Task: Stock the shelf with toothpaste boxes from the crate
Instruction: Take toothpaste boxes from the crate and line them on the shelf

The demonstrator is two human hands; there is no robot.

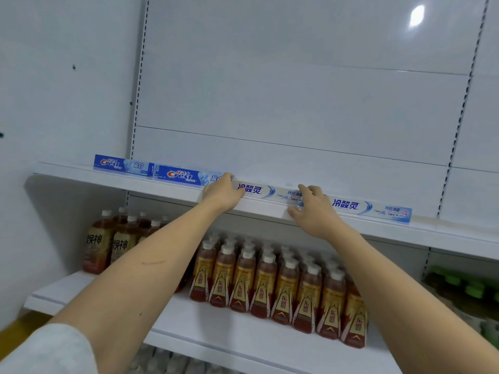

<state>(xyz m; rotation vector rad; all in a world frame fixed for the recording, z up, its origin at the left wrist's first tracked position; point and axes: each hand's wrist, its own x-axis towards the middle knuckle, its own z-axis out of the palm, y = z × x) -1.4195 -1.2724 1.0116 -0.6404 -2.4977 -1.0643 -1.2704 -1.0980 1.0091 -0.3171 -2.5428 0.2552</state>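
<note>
- Upper shelf (172,188), front edge: four toothpaste boxes are lying lengthwise in a row.
- Two blue boxes (122,165) toward the left end are reading "Crest".
- Left hand (222,194) and right hand (313,209) are gripping a white box (266,191) reading "冷酸灵", fingers curled over its ends.
- A matching white box (371,209) is sitting just right.
- Lower shelf (189,323): brown drink bottles (283,287) are standing in rows.

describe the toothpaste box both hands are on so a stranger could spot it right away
Look at the upper white shelf, above the rows of amber drink bottles. Four toothpaste boxes lie along its front; it is the third from the left, white with blue Chinese lettering. Unlike its twin to the right, it sits between the left hand and right hand.
</note>
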